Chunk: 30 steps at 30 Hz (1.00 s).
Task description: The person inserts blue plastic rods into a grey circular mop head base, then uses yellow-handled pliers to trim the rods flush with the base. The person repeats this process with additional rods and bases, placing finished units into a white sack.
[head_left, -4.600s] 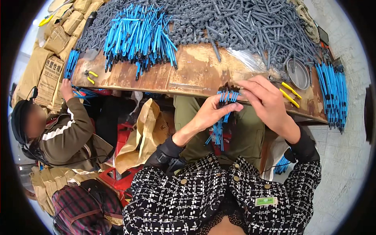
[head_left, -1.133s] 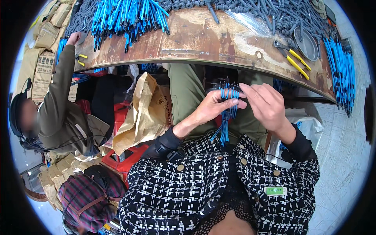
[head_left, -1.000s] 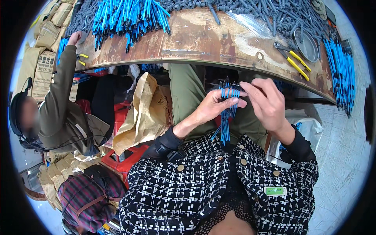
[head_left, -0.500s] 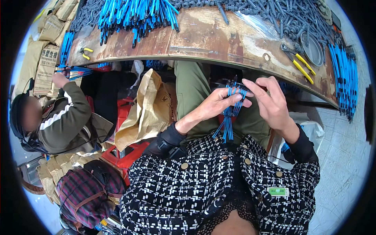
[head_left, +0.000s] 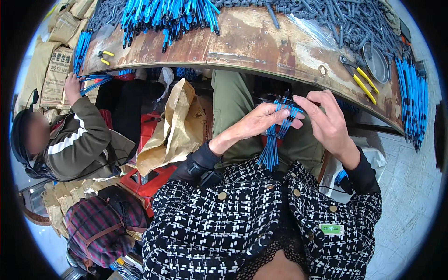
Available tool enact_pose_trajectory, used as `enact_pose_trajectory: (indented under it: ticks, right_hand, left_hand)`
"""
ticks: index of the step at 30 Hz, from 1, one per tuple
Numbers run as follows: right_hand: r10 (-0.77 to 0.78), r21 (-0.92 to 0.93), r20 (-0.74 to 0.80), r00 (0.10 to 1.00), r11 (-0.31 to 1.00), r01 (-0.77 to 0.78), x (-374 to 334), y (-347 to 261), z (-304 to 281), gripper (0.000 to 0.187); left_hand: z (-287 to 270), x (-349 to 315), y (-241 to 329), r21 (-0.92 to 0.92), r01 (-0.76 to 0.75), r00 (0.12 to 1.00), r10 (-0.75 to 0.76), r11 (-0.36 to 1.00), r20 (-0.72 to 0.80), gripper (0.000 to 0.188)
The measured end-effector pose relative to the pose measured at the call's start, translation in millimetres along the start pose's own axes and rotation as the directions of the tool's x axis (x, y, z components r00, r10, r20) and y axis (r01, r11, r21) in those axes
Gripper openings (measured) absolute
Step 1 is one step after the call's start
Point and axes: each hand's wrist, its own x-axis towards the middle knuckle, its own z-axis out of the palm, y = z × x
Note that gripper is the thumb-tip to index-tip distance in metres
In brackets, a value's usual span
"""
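Over my lap, my left hand (head_left: 267,118) is closed around a bundle of thin blue sticks with black ends (head_left: 269,153). The sticks fan out below the palm, and their dark upper ends show above the thumb. My right hand (head_left: 326,116) is beside the top of the bundle, thumb and index finger pinched on a thin dark piece close to the black ends. Its exact kind is too small to make out.
A worn wooden table (head_left: 261,46) curves ahead, bearing a blue stick pile (head_left: 168,18), grey plastic parts (head_left: 354,28), yellow-handled pliers (head_left: 361,81), smaller pliers (head_left: 105,57) and a round metal dish (head_left: 375,65). At left are a co-worker (head_left: 77,140), a paper sack (head_left: 170,130) and red stool (head_left: 149,184).
My hands stay close together at the bundle, with only slight finger shifts. The view has moved a little. The co-worker's hand at left has risen slightly toward the table edge.
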Motion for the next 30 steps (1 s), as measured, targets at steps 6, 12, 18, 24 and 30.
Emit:
enact_pose_trajectory:
  ticks: [6,12,18,24,30]
  right_hand:
    - [0.033,0.013,-0.01,0.999,0.999,-0.033,-1.3,1.0,1.3,0.051]
    - [0.114,0.033,0.001,0.994,0.993,-0.114,-1.6,-5.9,0.3,0.051]
    - [0.251,0.177,0.007,0.968,0.952,-0.248,-1.1,-10.4,8.5,0.035]
    - [0.297,0.223,-0.012,0.955,0.932,-0.287,1.9,-13.7,12.3,0.026]
    - [0.194,0.121,-0.018,0.981,0.974,-0.191,1.6,-8.8,10.2,0.03]
  left_hand:
    - [1.7,-1.6,3.3,-0.016,-0.013,1.0,0.014,1.0,0.002,0.058]
    - [1.0,-2.5,5.6,-0.023,0.027,1.0,-0.027,0.999,-0.012,0.06]
    - [-3.4,-2.3,-1.7,-0.006,-0.03,1.0,0.03,1.0,0.0,0.058]
    - [-0.9,-4.5,4.2,-0.015,0.041,0.999,-0.042,0.999,-0.019,0.051]
    - [2.2,-4.3,12.1,0.0,0.03,0.999,-0.03,1.0,-0.024,0.047]
